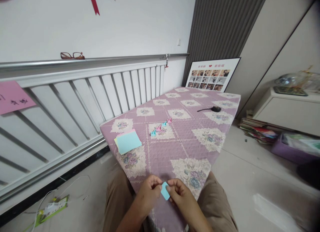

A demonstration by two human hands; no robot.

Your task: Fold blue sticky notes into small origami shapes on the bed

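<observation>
At the table's [185, 142] six o'clock end, our left hand [149, 191] and right hand [180, 194] pinch the small blue paper [165, 191] from opposite sides. From there, our paper stack [128, 142] lies toward eleven o'clock, the row of small pink and blue pieces [159, 128] toward twelve.
</observation>
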